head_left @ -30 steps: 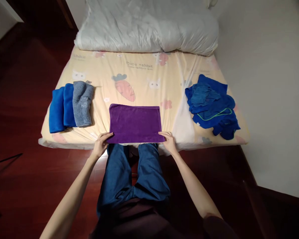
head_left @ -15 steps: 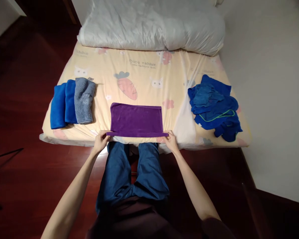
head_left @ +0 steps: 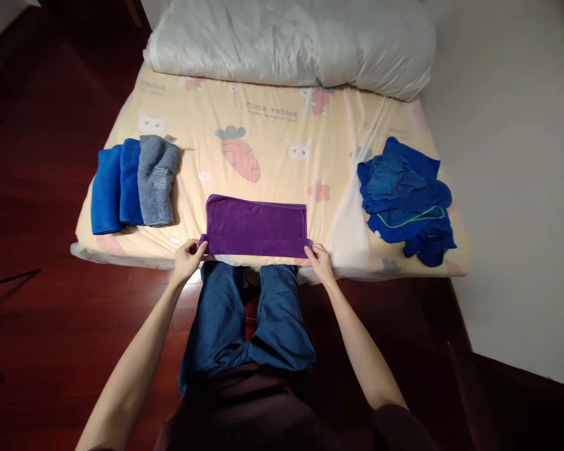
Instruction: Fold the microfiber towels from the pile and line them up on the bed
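The purple cloth [head_left: 257, 219] lies at the near edge of the bed [head_left: 282, 181], its long axis running left to right, square across the person's front. The left hand [head_left: 187, 260] pinches the left end of the band folded along its near side; the right hand [head_left: 319, 260] pinches the right end. Neither hand is nearer: the band spans between them, and the rest of the cloth lies just beyond, away from the body.
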`<state>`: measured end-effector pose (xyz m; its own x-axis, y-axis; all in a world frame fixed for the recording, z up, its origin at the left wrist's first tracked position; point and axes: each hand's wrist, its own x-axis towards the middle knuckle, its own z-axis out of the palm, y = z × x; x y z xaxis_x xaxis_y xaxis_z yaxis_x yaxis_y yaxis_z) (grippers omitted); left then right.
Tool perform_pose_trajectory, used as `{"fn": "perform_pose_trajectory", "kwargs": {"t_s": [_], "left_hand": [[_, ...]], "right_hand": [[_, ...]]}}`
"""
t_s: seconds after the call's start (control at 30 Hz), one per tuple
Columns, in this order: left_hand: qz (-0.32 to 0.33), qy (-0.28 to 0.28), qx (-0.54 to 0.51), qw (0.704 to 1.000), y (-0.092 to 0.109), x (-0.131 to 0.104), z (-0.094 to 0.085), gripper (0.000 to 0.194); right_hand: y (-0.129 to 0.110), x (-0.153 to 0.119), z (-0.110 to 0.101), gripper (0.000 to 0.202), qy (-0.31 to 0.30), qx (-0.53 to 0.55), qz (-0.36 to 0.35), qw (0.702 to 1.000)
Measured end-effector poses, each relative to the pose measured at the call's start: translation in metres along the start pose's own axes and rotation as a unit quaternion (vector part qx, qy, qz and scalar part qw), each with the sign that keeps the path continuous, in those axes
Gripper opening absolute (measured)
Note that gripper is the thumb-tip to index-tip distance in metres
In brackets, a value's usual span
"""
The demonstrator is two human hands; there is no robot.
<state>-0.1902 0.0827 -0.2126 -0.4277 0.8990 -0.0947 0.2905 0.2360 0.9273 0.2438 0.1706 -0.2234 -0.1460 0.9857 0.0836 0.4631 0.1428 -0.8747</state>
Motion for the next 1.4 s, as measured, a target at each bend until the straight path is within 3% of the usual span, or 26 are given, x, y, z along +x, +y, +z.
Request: {"fn": "perform_pose_trajectory", "kwargs": {"t_s": [0.23,0.37,0.5,0.57,0.63,0.7,0.8,1.0,1.17,1.4], "left_hand": [[-0.001,0.039,0.021,0.999,0.002,-0.002,0.005,0.031],[0.013,0.071,0.063,0.995,0.01,-0.007,0.01,0.033],[0.118,0.124,0.179,0.969,0.014,-0.016,0.012,0.033],[0.201,0.06,0.228,0.951,0.016,-0.021,0.012,0.031],[0.274,-0.056,0.261,0.924,0.018,-0.026,0.013,0.037],[0.323,-0.135,0.282,0.893,0.02,-0.029,0.015,0.046],[0.34,-0.148,0.309,0.876,0.021,-0.028,0.018,0.055],[0.311,-0.134,0.339,0.878,0.014,-0.02,0.018,0.064],[0.284,-0.123,0.324,0.894,0.014,-0.011,0.017,0.071],[0.25,-0.113,0.181,0.944,0.007,0.009,0.01,0.056]], "right_hand": [[0.003,-0.001,0.002,0.049,0.027,0.014,0.003,1.0],[-0.004,-0.002,0.005,0.039,0.053,-0.029,0.003,0.998],[-0.02,-0.01,0.009,0.022,0.137,-0.124,-0.045,0.982],[-0.029,-0.016,0.011,0.027,0.115,-0.156,-0.1,0.976],[-0.038,-0.021,0.014,0.035,0.023,-0.175,-0.156,0.972],[-0.044,-0.024,0.018,0.043,-0.068,-0.187,-0.191,0.961],[-0.043,-0.023,0.024,0.053,-0.111,-0.204,-0.206,0.951],[-0.034,-0.014,0.028,0.061,-0.108,-0.221,-0.212,0.946],[-0.033,-0.004,0.023,0.069,-0.079,-0.193,-0.178,0.962],[-0.017,0.008,0.015,0.062,-0.02,-0.042,-0.103,0.994]]}}
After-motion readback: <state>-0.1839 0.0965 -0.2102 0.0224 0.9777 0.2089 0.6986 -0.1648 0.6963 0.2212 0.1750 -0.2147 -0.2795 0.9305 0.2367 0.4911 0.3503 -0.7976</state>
